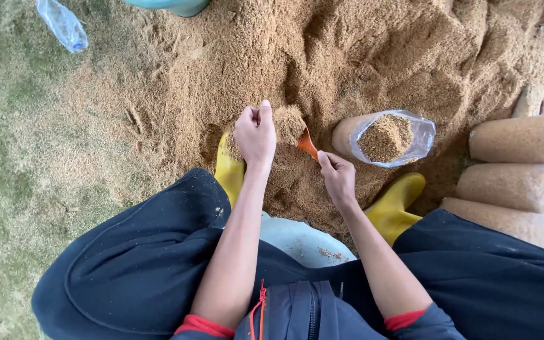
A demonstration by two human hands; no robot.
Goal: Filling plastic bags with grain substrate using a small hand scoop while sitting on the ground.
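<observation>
- Right hand (339, 179) has its fingers pinched shut on the handle of a small orange scoop (308, 145). The scoop's blade is dug into the sawdust pile (347, 56) just at 12 o'clock of that hand.
- Left hand (256, 135) sits at about 9 o'clock of the scoop, back of the hand up and fingers curled down into the heap. I honestly can't tell whether they're gripping a handful or just pushing the loose stuff toward the scoop.
- So to me this looks like the loading step: the scoop is filling, nothing lifted yet.
- The open clear plastic bag (388, 138) stands at 3 o'clock of the scoop, near but not touching, mouth up and already close to full.
- Getting a load in there would call for a level lift and a short swing right, since the floppy rim leaves little room to spill.
- Filled bags (517, 138) lie stacked further out at 3 o'clock.
- Yellow boots (229, 170) are planted in the sawdust either side of the hands, and a plastic bottle (64, 25) lies way off at 10 o'clock.
</observation>
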